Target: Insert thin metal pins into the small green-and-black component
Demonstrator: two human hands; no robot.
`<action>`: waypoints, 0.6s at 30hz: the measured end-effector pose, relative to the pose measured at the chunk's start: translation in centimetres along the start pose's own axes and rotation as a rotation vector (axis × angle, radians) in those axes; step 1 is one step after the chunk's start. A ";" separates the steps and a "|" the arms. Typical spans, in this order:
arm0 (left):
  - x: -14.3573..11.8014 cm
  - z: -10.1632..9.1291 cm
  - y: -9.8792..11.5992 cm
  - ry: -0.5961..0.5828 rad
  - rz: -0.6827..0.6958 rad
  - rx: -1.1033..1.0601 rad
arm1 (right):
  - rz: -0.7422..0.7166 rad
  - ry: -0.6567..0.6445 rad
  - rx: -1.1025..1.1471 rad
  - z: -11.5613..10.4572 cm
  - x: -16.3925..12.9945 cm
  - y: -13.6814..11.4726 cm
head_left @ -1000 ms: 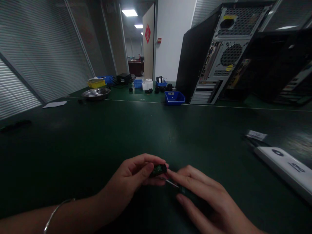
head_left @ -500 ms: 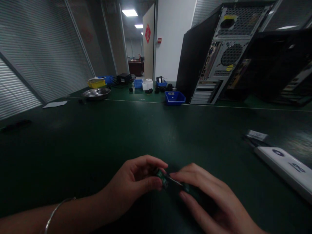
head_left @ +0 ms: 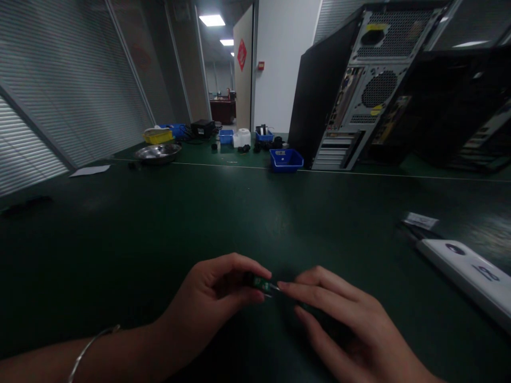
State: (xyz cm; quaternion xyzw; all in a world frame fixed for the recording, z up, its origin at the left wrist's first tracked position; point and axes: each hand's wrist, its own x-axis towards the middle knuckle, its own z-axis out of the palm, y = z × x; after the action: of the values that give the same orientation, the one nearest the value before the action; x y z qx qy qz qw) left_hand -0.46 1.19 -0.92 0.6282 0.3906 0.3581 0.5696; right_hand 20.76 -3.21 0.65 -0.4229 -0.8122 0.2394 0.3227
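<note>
Left hand fingers are pinching a small green circuit-board piece above the dark green table — right hand fingers are touching its end.

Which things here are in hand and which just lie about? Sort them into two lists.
In hand:
- small green part, pinched in the left hand
- thin metal tip at the part, under the right hand

Lying about:
- white flat device, right
- blue bin
- computer tower
- metal bowl
- yellow tray
- paper sheet
</note>
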 end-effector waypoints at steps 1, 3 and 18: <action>-0.1 0.0 0.0 -0.007 0.043 0.025 | 0.004 0.000 0.003 0.0 0.0 0.0; -0.1 -0.1 0.2 -0.022 0.123 0.050 | 0.004 0.006 0.020 0.1 0.0 0.0; 0.1 0.3 0.1 -0.028 -0.068 -0.254 | -0.021 0.095 0.137 0.7 -0.2 0.6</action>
State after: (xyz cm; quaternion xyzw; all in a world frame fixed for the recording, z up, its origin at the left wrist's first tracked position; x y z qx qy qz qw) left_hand -0.10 1.18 -0.83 0.5425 0.3552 0.3765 0.6617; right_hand 20.68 -3.18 -0.24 -0.4023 -0.7822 0.2705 0.3914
